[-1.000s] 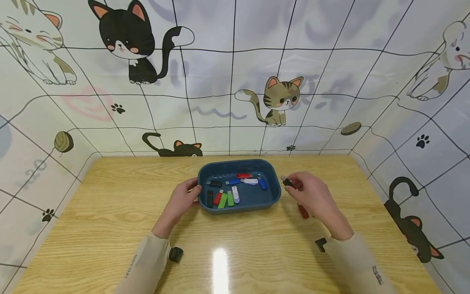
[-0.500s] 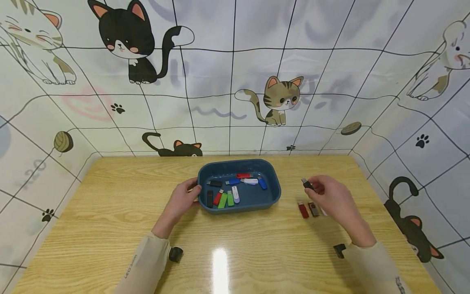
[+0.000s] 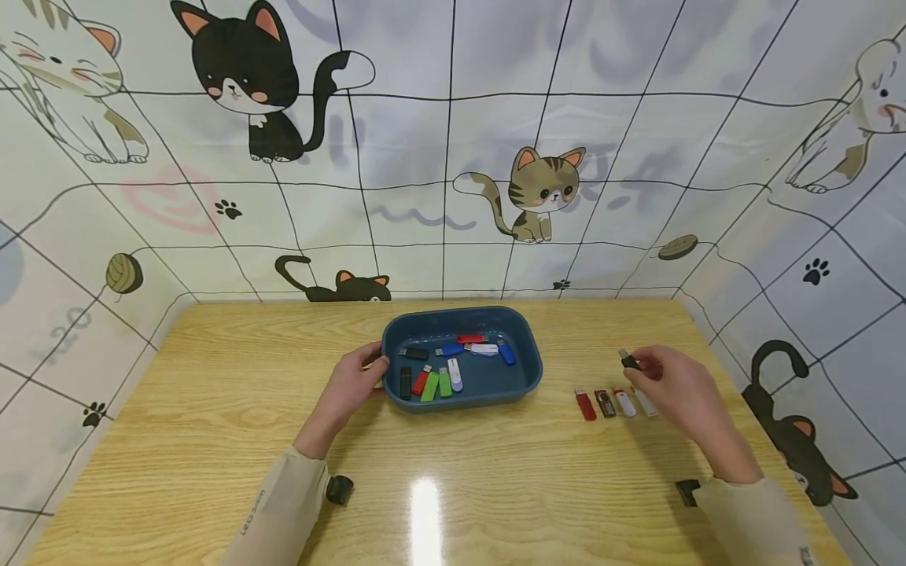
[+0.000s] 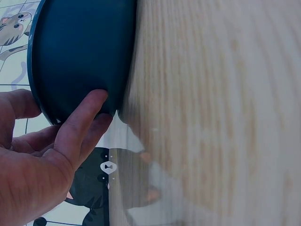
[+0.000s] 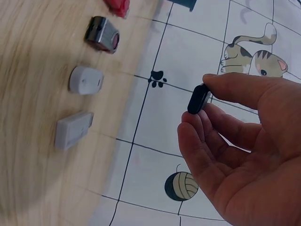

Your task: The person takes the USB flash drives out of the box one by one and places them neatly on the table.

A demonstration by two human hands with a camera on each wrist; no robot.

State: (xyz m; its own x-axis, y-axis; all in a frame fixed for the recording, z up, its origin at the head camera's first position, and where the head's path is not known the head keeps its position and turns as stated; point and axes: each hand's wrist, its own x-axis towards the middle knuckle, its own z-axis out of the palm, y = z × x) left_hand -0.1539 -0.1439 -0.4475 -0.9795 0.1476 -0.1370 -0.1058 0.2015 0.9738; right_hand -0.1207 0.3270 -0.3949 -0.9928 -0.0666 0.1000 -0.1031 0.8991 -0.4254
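In the head view my left hand [image 3: 351, 381] holds the left end of a dark blue plastic tray [image 3: 495, 395]. In the left wrist view its thumb is at the rim and the fingers lie against the outer wall [image 4: 87, 56]. My right hand [image 3: 672, 385] pinches a black USB flash drive [image 3: 628, 360] between thumb and fingers, metal plug pointing away, above the table. Below it lies a row of flash drives: a red one [image 3: 585, 406], a silver-and-dark-red one [image 3: 605, 404], a white one [image 3: 625, 403] and a pale one [image 3: 645, 403] partly behind the hand.
Inside the tray lie several more flash drives, among them a blue one [image 3: 506, 353], a green one [image 3: 429, 386], a white one [image 3: 454, 376] and a black one [image 3: 405, 383]. Cat-print cloth [image 3: 410, 157] encloses the wooden table [image 3: 212, 409] at the back and sides.
My right hand has carried the black flash drive rightward from the tray's right edge to above the row's right end, uncovering drives in the row. My left hand and the tray have stayed put.
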